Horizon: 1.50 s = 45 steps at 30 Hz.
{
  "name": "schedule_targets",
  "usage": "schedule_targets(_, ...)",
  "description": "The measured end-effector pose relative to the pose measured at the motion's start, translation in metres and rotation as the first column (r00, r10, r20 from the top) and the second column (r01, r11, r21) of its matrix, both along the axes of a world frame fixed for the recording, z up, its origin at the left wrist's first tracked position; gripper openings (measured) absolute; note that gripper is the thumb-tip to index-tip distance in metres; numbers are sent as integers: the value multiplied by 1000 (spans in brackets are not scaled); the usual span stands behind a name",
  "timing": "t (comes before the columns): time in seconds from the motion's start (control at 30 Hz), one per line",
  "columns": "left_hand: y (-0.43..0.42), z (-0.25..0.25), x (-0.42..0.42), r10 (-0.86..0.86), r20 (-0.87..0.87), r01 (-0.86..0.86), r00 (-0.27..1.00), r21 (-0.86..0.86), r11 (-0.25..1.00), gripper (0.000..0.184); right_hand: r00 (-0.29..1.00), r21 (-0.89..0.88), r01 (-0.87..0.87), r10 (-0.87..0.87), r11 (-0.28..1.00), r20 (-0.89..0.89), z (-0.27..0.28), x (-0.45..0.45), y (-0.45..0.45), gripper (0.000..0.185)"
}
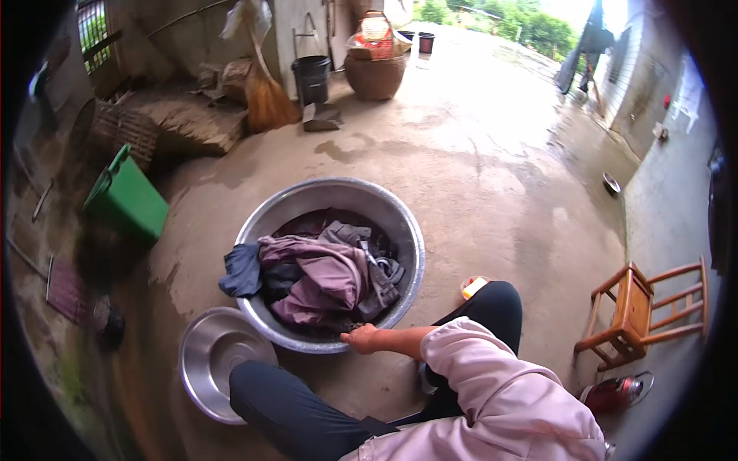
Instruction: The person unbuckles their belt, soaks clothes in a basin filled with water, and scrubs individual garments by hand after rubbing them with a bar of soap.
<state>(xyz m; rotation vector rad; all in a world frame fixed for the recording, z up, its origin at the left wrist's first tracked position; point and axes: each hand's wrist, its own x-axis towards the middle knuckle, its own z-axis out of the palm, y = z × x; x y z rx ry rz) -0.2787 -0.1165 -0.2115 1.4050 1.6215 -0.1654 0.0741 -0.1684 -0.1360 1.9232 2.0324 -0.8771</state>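
Observation:
My right hand (pixel 360 339), at the end of a pink sleeve, is at the near rim of a large metal basin (pixel 410 207). Its fingers look closed there; whether they grip the rim or the dark cloth beside it is hidden. Wet clothes fill the basin: a mauve garment (pixel 327 269) on top, a grey patterned one (pixel 380 280) to the right, and a dark blue cloth (pixel 241 270) hanging over the left rim. Dark water shows behind them. My left hand is out of view.
A smaller metal basin (pixel 201 376) touches the large one at lower left. A green bin (pixel 129 196) stands left, a wooden chair (pixel 634 315) and a red flask (pixel 611 393) right. A broom (pixel 269 96), a black bucket (pixel 313 81) and a brown pot (pixel 375 77) are behind.

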Motion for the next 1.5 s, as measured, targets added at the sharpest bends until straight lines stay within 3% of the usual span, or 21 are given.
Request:
schedule_targets(0.17,15,8,30,-6,30,6,1000,-4,1000,38,999,41,-4,3,999,40,-11,0,-5,40)
schedule_targets(0.3,12,8,32,35,62,-34,997,-19,999,37,998,103,21,-26,994,53,8,-5,-15,30)
schedule_targets(0.5,-9,-9,-4,283,155,-268,947,-107,957,34,996,240,48,-65,970,63,-3,-6,-19,23)
schedule_targets(0.6,-25,-23,-46,533,222,-490,817,-223,843,33,996,259,22,-45,966,82,-6,-8,-25,20)
schedule_targets(0.7,-30,-44,-92,774,285,-681,565,-368,633,32,994,265,24,-52,964,101,-15,-12,-26,20)
schedule_targets(0.9,15,-56,-118,926,347,-759,149,-560,332,29,990,149,-13,-9,989,142,-11,-15,-23,23)
schedule_targets(1.07,74,-62,-103,926,377,-730,10,-630,264,27,989,59,19,-28,998,148,-7,-25,-3,28)
schedule_targets(1.17,98,-70,-100,921,387,-719,-40,-651,243,26,984,9,-49,47,999,171,8,-34,4,31)
schedule_targets(1.4,116,-96,-155,871,465,-722,-159,-657,219,23,983,-59,-94,103,994,155,11,-35,15,33)
schedule_targets(1.5,96,-43,-155,911,392,-915,-128,-401,44,20,982,-74,-91,102,993,159,10,-36,14,33)
